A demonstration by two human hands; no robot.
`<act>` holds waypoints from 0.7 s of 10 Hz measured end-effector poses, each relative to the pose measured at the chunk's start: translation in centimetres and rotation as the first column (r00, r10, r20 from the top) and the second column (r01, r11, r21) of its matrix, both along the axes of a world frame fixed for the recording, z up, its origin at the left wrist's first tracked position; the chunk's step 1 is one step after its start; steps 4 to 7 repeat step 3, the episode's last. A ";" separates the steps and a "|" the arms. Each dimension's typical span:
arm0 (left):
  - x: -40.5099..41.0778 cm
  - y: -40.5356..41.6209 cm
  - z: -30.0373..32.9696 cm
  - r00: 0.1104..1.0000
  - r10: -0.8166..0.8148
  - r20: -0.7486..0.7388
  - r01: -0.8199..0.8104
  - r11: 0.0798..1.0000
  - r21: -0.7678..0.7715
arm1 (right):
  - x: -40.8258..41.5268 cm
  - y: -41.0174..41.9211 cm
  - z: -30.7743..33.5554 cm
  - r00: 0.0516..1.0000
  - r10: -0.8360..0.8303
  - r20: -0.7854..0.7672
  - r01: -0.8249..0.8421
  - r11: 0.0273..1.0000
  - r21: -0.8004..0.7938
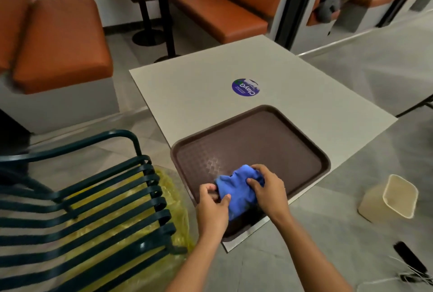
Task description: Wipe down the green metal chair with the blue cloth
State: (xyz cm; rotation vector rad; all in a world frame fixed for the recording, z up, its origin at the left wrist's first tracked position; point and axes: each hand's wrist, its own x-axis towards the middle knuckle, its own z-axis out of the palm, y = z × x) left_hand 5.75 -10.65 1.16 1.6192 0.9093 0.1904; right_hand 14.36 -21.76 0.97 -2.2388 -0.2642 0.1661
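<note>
Both hands grip the bunched blue cloth (236, 190) over the near corner of the brown tray (304, 137): the left hand (212, 207) pinches its left edge between thumb and fingers, the right hand (269, 188) curls over its top. The green metal chair (98, 200) stands just left of the left hand, apart from it and not yet wiped. Carried over as a loose wad, the cloth may snag on the slats or slip between them onto the yellow plastic (173, 188) beneath. Dragging it off could also shift the tray, which overhangs the table (187, 90) edge.
</note>
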 end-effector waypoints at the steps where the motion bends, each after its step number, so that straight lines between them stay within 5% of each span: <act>1: 0.4 -0.2 -1.3 0.991 -0.083 -0.107 0.082 0.997 -0.013 | 0.7 -0.2 -1.9 0.989 0.125 -0.073 -0.142 0.936 -0.322; 2: -0.3 0.0 -2.3 0.983 -0.147 -0.112 0.149 0.989 0.013 | 0.3 -0.6 -2.8 0.961 0.221 -0.165 -0.274 0.826 -0.493; 3: -1.2 0.0 -1.9 0.986 -0.151 -0.070 0.158 0.982 0.102 | -1.5 -0.7 -3.3 0.974 0.224 -0.009 -0.196 0.829 -0.523; 7: -1.2 0.0 -1.9 0.986 -0.151 -0.070 0.158 0.982 0.102 | -1.5 -0.7 -3.3 0.974 0.224 -0.009 -0.196 0.829 -0.523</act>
